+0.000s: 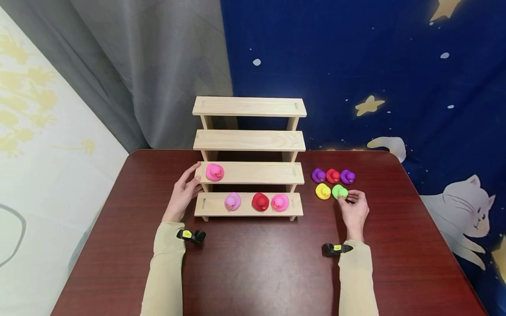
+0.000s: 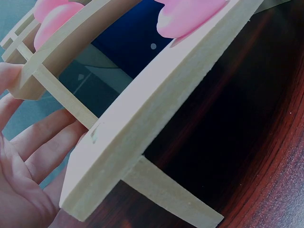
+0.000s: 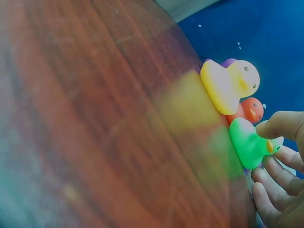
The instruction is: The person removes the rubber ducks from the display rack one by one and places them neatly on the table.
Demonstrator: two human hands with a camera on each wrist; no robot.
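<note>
Left grip (image 1: pixel 184 193) half-curls round the pale wooden four-tier shelf (image 1: pixel 249 140), centre frame; right grip (image 1: pixel 355 210) is pinched on the lime-green rubber duck (image 1: pixel 339 191), right of centre. Sloppy sideways pull and it'd probably knock the yellow rubber duck (image 1: pixel 322 191) over.

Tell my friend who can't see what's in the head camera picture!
A right hand holds a green duck beside a yellow duck on a table, two purple ducks and a red duck behind. The left hand holds a four-step shelf: one pink duck on the second-lowest step; a lilac duck, red duck and pink duck on the lowest.
</note>
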